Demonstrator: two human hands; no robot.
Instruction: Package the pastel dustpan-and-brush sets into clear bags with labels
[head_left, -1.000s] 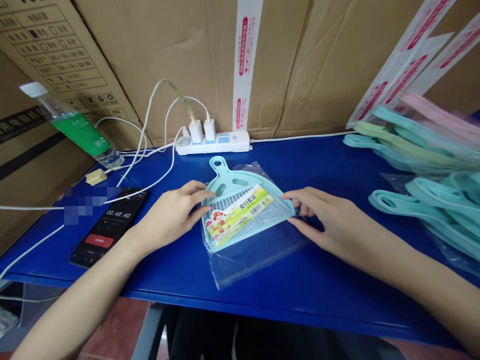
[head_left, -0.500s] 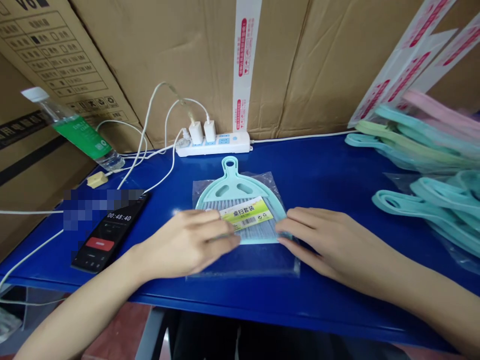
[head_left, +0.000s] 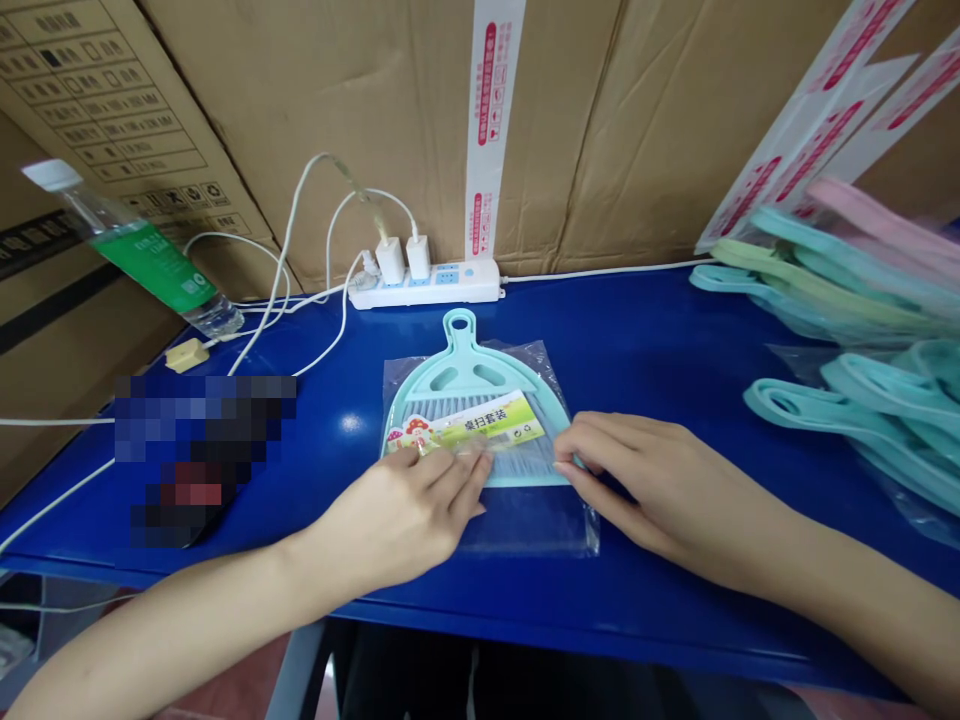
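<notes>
A light-blue dustpan and brush set lies on the blue table in a clear plastic bag, handle pointing away from me. Across the grey bristles sits a yellow-green label. My left hand is closed at the set's lower left, fingers bent over the label and front rim, thumb near the bag's loose end. At the right rim, my right hand pinches the dustpan's edge between thumb and fingers. The left fingers cover the label's lower left part.
More bagged dustpan sets in blue, green and pink are piled at the right. Behind stands a white power strip with cables, against cardboard boxes. A water bottle leans at the left, near a partly blurred phone.
My left hand has shifted slightly down and its fingers now lie lower over the label, showing more of its left end. The right hand has barely moved. The view has turned slightly.
</notes>
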